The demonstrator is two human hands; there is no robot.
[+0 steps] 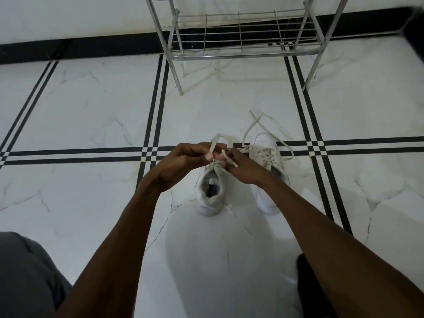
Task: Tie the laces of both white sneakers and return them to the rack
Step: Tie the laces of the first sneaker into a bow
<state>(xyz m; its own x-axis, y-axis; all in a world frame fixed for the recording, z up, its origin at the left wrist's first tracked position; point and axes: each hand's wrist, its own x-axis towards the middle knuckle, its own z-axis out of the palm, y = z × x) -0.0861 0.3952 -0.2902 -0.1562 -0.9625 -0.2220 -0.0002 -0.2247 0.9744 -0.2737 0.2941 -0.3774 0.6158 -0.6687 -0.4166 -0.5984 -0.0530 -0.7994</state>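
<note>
Two white sneakers stand side by side on the tiled floor, toes pointing away from me. Over the left sneaker, my left hand pinches a loop of its white lace. My right hand grips the other strand of the same lace just beside it. The front half of this shoe is hidden under both hands. The right sneaker lies partly behind my right forearm, and its loose laces trail out on the floor ahead. The metal shoe rack stands further ahead.
The rack's lower wire shelf holds nothing and its legs rest on white marble tiles with black stripes. A black skirting runs along the wall behind. My grey-clad knee is at the bottom left and a dark shape sits at the bottom right.
</note>
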